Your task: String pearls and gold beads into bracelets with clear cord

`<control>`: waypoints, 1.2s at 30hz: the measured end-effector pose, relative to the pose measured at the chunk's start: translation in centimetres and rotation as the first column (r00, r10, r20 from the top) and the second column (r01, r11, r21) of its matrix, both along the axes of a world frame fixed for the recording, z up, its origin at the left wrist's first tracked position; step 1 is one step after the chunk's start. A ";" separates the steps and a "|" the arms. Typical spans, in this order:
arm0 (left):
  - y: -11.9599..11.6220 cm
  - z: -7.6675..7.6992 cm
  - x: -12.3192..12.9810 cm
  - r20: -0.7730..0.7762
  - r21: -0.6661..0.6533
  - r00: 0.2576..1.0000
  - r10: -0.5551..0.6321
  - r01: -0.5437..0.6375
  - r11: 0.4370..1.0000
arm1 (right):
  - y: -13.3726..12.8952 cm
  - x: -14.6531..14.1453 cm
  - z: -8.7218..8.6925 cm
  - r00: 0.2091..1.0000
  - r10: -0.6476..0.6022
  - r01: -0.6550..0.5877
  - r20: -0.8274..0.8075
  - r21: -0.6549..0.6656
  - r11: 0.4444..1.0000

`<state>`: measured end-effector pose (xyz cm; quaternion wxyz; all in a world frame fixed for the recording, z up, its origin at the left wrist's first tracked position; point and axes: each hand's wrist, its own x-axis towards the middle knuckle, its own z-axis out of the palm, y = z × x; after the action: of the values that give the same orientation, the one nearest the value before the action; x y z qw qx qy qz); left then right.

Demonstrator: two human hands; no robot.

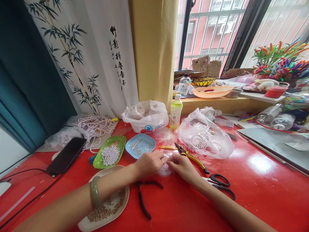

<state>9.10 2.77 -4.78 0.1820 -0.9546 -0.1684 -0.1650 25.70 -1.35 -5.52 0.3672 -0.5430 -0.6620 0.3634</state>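
Observation:
My left hand [150, 163], with a ring on one finger and a green bangle on the wrist, is closed, its fingertips pinched together. My right hand [181, 165] meets it from the right, also with bent, pinched fingers. What either hand holds is too small to make out. Beneath them is a small clear round container [164, 170]. Black-and-yellow pliers [193, 158] lie just beyond my right hand. Black-handled pliers [144, 196] rest open nearer me. A blue dish [140, 145] of small metal pieces sits behind my left hand.
A green dish [122, 140] of pearl beads and a white plate [126, 198] of gold beads are at left, with a phone [66, 156]. Plastic bags [205, 135], a yellow-green bottle [175, 111] and scissors [220, 184] lie around the right and back.

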 end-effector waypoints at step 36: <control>1.6 2.1 1.2 -0.078 -0.995 0.858 0.507 -0.095 0.008 | -1.3 -0.4 -1.9 0.743 -0.321 -0.240 0.587 0.682 0.691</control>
<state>10.32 4.35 -2.69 -0.5035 -0.7214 -0.4627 -0.1091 25.32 -2.62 -7.46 0.2962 -0.4617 -0.8217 -0.1546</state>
